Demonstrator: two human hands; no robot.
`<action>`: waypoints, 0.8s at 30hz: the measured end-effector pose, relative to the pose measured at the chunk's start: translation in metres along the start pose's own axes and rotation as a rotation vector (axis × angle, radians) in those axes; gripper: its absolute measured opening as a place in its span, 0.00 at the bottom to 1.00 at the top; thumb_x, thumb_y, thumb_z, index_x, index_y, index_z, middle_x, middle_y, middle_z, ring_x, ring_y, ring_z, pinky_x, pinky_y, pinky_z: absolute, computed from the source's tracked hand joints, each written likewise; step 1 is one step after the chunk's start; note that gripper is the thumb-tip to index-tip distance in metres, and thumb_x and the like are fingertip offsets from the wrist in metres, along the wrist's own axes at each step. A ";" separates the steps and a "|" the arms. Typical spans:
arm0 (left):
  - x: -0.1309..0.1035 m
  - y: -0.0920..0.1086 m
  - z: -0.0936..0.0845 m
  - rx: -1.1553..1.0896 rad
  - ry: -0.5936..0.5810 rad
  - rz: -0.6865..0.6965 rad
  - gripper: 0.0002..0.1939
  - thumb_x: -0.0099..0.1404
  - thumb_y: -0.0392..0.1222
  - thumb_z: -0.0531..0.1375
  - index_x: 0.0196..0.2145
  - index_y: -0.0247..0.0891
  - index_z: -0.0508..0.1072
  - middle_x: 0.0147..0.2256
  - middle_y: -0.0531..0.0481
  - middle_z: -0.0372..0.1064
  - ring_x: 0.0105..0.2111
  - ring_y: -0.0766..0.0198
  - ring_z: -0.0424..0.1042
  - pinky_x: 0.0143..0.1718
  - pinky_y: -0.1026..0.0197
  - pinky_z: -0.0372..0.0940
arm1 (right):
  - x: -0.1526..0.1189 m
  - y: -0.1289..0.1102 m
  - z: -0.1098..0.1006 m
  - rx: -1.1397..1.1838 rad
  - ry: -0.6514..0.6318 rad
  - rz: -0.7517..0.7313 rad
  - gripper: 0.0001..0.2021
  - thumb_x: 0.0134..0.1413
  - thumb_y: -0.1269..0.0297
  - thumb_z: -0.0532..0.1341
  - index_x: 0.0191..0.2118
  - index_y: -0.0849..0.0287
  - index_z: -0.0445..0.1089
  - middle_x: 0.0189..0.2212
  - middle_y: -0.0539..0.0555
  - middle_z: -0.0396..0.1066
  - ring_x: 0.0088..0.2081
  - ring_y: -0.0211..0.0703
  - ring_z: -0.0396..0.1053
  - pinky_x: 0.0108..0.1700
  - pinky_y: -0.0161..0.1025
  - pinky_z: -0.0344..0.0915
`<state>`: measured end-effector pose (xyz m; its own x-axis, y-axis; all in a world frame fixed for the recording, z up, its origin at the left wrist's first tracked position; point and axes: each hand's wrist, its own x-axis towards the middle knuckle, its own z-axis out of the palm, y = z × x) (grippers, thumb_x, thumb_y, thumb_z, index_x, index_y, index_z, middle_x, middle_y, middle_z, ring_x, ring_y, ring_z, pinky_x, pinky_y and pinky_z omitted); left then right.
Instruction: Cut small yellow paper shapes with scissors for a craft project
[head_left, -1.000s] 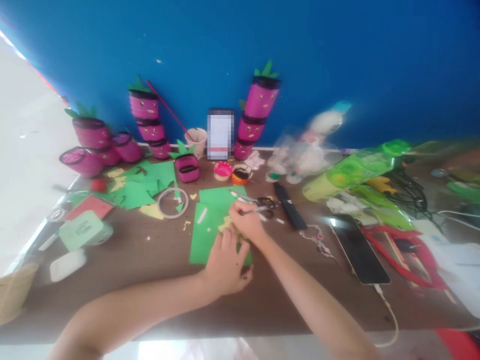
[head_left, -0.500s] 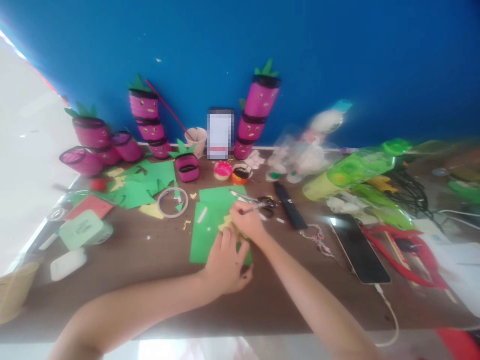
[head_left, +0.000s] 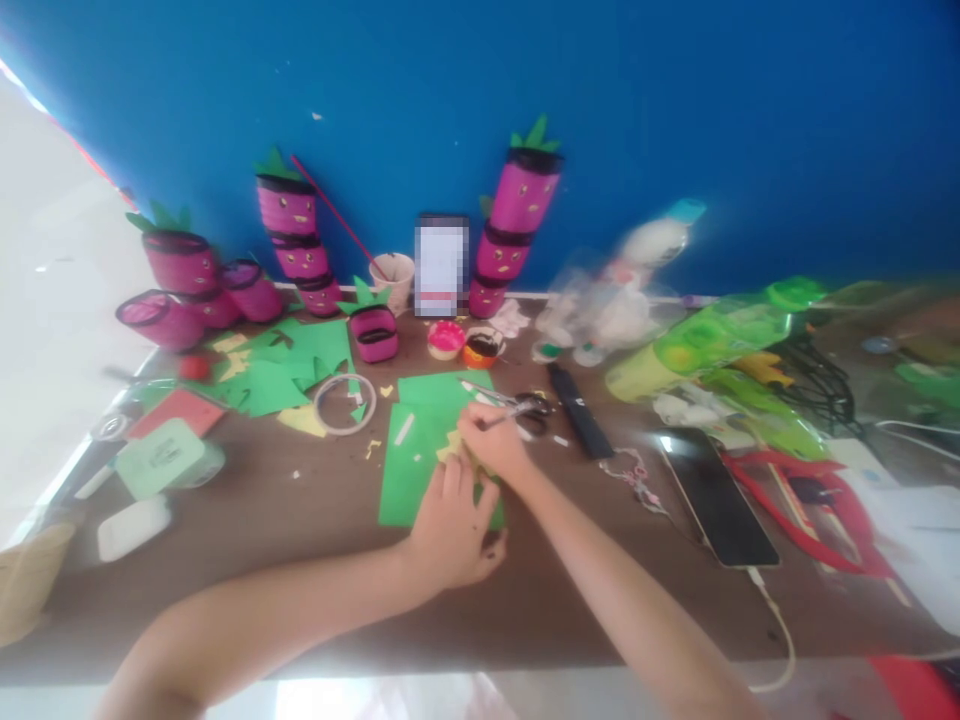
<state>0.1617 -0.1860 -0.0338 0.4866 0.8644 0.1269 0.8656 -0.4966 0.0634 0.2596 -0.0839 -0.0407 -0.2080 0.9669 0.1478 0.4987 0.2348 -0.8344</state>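
Observation:
A green paper sheet [head_left: 407, 472] lies on the brown table [head_left: 315, 520], with a small yellow cut-out [head_left: 451, 446] on top of it. My left hand [head_left: 452, 528] rests on the sheet's lower right part with its fingers curled, pressing the paper down just below the yellow piece. My right hand [head_left: 491, 446] sits at the cut-out's right edge and grips a thin pen-like tool [head_left: 508, 417] whose tip is hidden behind the fingers. Both hands touch each other over the paper.
Scissors [head_left: 531, 406] and a black stick [head_left: 580, 425] lie just past my right hand. Stacked pink cups [head_left: 289, 235] [head_left: 517, 230] stand by the blue wall. A tape ring [head_left: 344, 404], green scraps [head_left: 281, 372], a phone [head_left: 716, 497] on a cable and green bottles [head_left: 705, 342] crowd the table.
Both hands stay where they were on the green sheet; only the view shifts very slightly.

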 end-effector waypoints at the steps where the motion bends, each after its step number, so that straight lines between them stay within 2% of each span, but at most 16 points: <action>1: 0.000 0.000 0.000 0.002 -0.001 0.000 0.30 0.57 0.54 0.52 0.50 0.27 0.61 0.52 0.25 0.56 0.47 0.40 0.60 0.45 0.47 0.54 | 0.000 0.000 0.000 0.004 0.003 0.004 0.13 0.43 0.68 0.51 0.14 0.57 0.46 0.12 0.44 0.48 0.18 0.32 0.48 0.21 0.33 0.47; 5: 0.001 0.000 -0.001 0.005 0.001 0.006 0.30 0.57 0.54 0.52 0.50 0.27 0.61 0.52 0.24 0.57 0.47 0.40 0.60 0.45 0.47 0.55 | 0.000 -0.001 0.001 0.028 0.027 0.017 0.14 0.44 0.67 0.52 0.14 0.57 0.46 0.12 0.44 0.47 0.18 0.32 0.47 0.21 0.33 0.46; 9: 0.000 0.000 0.000 0.007 0.009 0.006 0.29 0.57 0.54 0.52 0.49 0.27 0.62 0.53 0.24 0.56 0.48 0.40 0.59 0.45 0.47 0.54 | 0.003 -0.001 -0.002 0.064 0.122 0.047 0.17 0.49 0.63 0.51 0.15 0.57 0.46 0.13 0.44 0.47 0.19 0.33 0.49 0.22 0.33 0.50; 12: -0.001 0.000 0.000 0.018 0.012 0.012 0.30 0.57 0.54 0.52 0.49 0.27 0.61 0.53 0.24 0.56 0.48 0.39 0.59 0.46 0.46 0.54 | 0.006 -0.003 -0.002 0.171 0.242 0.081 0.14 0.52 0.59 0.52 0.20 0.57 0.53 0.16 0.45 0.53 0.21 0.34 0.53 0.24 0.33 0.54; 15: -0.001 0.000 0.000 0.032 0.019 0.007 0.30 0.57 0.54 0.52 0.50 0.27 0.61 0.53 0.24 0.56 0.49 0.39 0.59 0.47 0.47 0.53 | 0.005 -0.005 -0.002 0.270 0.324 0.073 0.10 0.48 0.59 0.58 0.24 0.57 0.57 0.19 0.45 0.58 0.22 0.34 0.56 0.26 0.32 0.56; 17: -0.002 0.000 0.000 0.035 0.022 0.000 0.30 0.57 0.54 0.52 0.51 0.28 0.60 0.52 0.24 0.57 0.48 0.39 0.60 0.47 0.47 0.53 | 0.004 -0.004 -0.002 0.219 0.269 0.044 0.13 0.45 0.60 0.60 0.20 0.57 0.56 0.17 0.44 0.55 0.21 0.33 0.54 0.25 0.32 0.54; 20: -0.002 0.001 0.000 0.035 0.021 0.000 0.30 0.57 0.54 0.52 0.50 0.28 0.61 0.51 0.24 0.58 0.47 0.39 0.61 0.46 0.47 0.54 | 0.001 -0.002 -0.002 0.092 0.130 0.005 0.18 0.46 0.62 0.58 0.14 0.57 0.49 0.12 0.43 0.48 0.18 0.32 0.48 0.22 0.32 0.49; 24: -0.001 0.001 0.000 0.025 0.022 0.003 0.30 0.57 0.54 0.52 0.50 0.28 0.61 0.51 0.23 0.58 0.47 0.39 0.60 0.45 0.47 0.54 | 0.000 0.001 -0.002 0.024 0.078 -0.029 0.16 0.44 0.67 0.54 0.14 0.57 0.46 0.12 0.43 0.45 0.18 0.32 0.46 0.21 0.32 0.46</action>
<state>0.1618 -0.1876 -0.0344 0.4868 0.8608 0.1485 0.8670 -0.4969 0.0381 0.2620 -0.0831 -0.0404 -0.1554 0.9648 0.2123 0.4730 0.2613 -0.8414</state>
